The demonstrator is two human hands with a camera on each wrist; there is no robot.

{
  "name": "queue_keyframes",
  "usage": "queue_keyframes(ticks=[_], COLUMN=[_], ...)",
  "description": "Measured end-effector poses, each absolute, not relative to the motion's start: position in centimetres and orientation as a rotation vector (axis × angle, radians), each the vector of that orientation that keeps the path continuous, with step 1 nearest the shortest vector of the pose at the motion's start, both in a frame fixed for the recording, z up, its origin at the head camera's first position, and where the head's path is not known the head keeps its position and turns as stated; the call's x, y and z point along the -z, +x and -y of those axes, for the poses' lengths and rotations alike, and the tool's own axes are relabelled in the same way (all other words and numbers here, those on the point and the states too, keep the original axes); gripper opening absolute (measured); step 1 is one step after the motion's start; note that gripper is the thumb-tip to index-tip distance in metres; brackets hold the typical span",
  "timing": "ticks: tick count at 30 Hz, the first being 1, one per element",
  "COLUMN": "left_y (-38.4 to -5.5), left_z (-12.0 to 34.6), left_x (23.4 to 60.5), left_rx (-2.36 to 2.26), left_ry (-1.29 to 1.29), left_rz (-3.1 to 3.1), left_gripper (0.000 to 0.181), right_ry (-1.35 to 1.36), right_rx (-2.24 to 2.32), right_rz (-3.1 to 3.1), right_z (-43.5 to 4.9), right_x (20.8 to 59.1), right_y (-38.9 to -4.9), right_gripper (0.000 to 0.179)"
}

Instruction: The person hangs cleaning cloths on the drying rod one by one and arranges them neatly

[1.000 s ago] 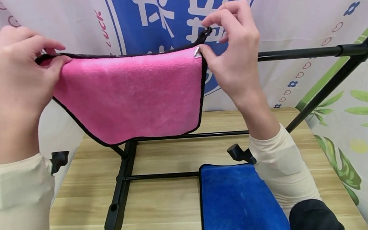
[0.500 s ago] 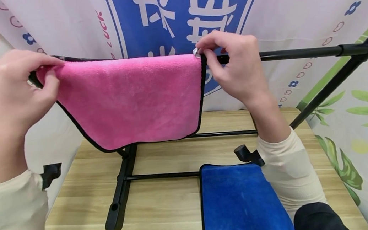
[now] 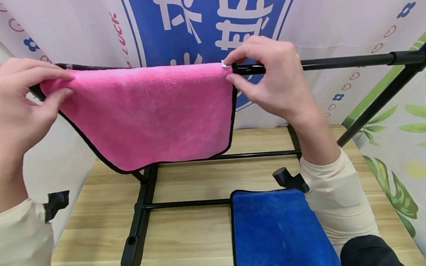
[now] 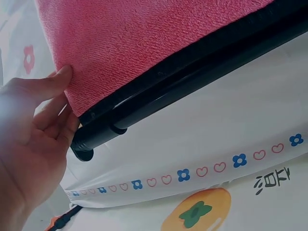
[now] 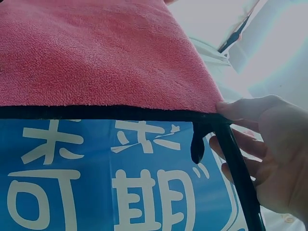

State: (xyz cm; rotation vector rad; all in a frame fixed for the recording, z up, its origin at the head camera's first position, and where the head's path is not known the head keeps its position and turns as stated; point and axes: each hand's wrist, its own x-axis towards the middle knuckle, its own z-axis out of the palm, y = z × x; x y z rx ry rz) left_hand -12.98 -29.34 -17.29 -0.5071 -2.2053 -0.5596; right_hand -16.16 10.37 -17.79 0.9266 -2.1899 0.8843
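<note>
Pinching the pink cloth at its two upper corners, both hands work at the top rail of a black metal rack. The left hand has thumb and fingers closed on the upper left corner, close to the rail's end. The right hand grips the upper right corner beside a small white tag, thumb in front and fingertips over the top. The cloth lies over the rail's left part, its larger panel hanging on the near side, above the worktop's far left portion. Seen from the wrists, its black binding runs close along the rail, and a dark loop dangles by the right corner.

To settle it well, I would draw both corners back by equal amounts, so that the fold runs parallel to the rail; the far overhang looks short, and a little more there should help against slipping. Letting go of one corner too soon could skew the cloth.

Further out, the rack's left foot stands towards the worktop's left edge. A blue cloth lies flat on the worktop, right of centre, running out of view at the bottom. Behind hangs a printed curtain.
</note>
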Motion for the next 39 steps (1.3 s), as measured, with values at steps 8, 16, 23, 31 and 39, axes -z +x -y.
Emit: queue_keyframes(ticks=[8, 16, 23, 31, 39], left_y=[-13.2, -13.2, -13.7, -15.0, -15.9], left_z=[29.3, 28.9, 28.1, 27.3, 26.6], left_x=[17.1, 16.9, 16.6, 16.0, 15.7], left_rx=[0.607, 0.611, 0.617, 0.571, 0.577], left_ry=[-0.497, -0.481, -0.463, -0.398, -0.334], left_rz=[2.186, 2.168, 2.120, 2.028, 1.995], left_gripper=[0.010, 0.010, 0.015, 0.026, 0.028], right_ry=[0.967, 0.981, 0.953, 0.868, 0.791], right_rx=[-0.909, -0.925, -0.911, -0.816, -0.780], right_rz=[2.117, 2.005, 1.969, 1.925, 1.940], right_z=[-10.4, -10.3, -10.2, -10.1, -9.8], right_x=[18.0, 18.0, 17.8, 17.5, 17.1], right_y=[-16.4, -16.6, -16.6, -17.3, -18.2], right_gripper=[0.011, 0.007, 0.010, 0.017, 0.022])
